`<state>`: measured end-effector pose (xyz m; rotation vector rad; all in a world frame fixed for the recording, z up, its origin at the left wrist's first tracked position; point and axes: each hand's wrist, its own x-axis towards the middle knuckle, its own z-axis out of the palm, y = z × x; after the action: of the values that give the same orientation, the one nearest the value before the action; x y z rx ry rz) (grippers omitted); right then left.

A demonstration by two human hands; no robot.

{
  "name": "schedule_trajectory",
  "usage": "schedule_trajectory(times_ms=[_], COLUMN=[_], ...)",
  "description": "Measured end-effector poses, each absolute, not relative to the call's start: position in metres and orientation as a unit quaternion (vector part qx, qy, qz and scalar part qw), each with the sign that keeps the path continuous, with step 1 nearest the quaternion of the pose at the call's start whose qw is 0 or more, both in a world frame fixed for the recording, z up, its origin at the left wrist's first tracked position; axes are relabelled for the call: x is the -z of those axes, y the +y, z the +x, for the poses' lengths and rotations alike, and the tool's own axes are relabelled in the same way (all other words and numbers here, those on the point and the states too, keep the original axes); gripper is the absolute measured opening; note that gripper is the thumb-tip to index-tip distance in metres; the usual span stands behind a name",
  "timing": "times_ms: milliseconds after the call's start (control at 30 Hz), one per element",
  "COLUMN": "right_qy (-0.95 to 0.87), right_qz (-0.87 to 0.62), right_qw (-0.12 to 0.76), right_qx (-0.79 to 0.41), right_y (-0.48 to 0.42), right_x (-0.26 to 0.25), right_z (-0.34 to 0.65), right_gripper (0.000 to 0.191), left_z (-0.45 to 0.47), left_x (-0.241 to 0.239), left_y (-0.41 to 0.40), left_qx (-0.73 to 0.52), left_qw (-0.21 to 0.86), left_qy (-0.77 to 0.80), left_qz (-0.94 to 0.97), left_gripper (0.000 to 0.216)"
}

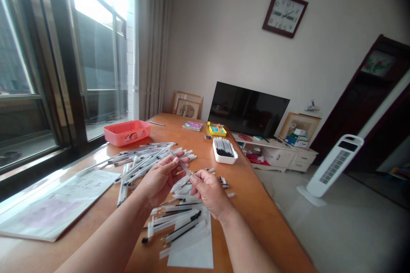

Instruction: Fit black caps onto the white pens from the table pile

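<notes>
Above the middle of the table, my left hand and my right hand both grip one slim pen, held slanting between them. My left fingers pinch its upper part, and my right fingers close round its lower end. Beneath my hands lies a loose spread of pen parts, clear tubes, black pieces and caps, partly on a white sheet of paper. Beyond my left hand is a pile of pens. A white box packed with upright pens or tubes stands past my right hand.
A red plastic basket sits by the window, and a large booklet lies at the left. Farther back on the wooden table are a small yellow box and a colourful booklet. The table's right edge drops to the floor.
</notes>
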<state>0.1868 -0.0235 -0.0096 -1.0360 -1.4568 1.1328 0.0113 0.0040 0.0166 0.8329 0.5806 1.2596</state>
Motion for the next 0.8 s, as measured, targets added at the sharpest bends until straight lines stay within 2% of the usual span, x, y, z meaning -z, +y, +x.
schedule_trajectory(times_ms=[67, 167, 300, 400, 500, 567, 700, 800], right_qy=[-0.613, -0.631, -0.601, -0.582, -0.593, -0.601, -0.595, -0.587], right_qz=[-0.428, -0.431, -0.430, -0.432, -0.421, -0.416, -0.428, -0.432], right_qw=[0.493, 0.484, 0.487, 0.494, 0.492, 0.489, 0.487, 0.492], right_qx=[-0.446, -0.426, -0.466, -0.480, -0.478, -0.477, -0.475, -0.476], right_y=[-0.0243, -0.0257, -0.0244, -0.0227, -0.0234, -0.0245, -0.0243, -0.0227], right_x=[0.0084, 0.0073, 0.0085, 0.0091, 0.0081, 0.0074, 0.0079, 0.0089], right_z=[0.1869, 0.1861, 0.1877, 0.1903, 0.1908, 0.1902, 0.1909, 0.1932], right_gripper=[0.031, 0.031, 0.031, 0.030, 0.029, 0.029, 0.029, 0.029], left_z=[0.0106, 0.0102, 0.0095, 0.0090, 0.0083, 0.0075, 0.0070, 0.0082], left_x=[-0.0133, -0.0095, -0.0142, -0.0174, -0.0142, -0.0113, -0.0127, -0.0157], left_y=[0.0067, 0.0086, 0.0058, 0.0046, 0.0066, 0.0079, 0.0064, 0.0046], left_qx=[-0.578, -0.589, -0.558, -0.551, -0.574, -0.580, -0.549, -0.540], left_qw=[0.659, 0.614, 0.668, 0.696, 0.645, 0.614, 0.666, 0.694], left_qy=[0.303, 0.370, 0.328, 0.283, 0.333, 0.374, 0.334, 0.287], left_qz=[0.375, 0.373, 0.366, 0.364, 0.379, 0.383, 0.380, 0.380], left_gripper=[0.029, 0.040, 0.031, 0.035, 0.027, 0.036, 0.030, 0.037])
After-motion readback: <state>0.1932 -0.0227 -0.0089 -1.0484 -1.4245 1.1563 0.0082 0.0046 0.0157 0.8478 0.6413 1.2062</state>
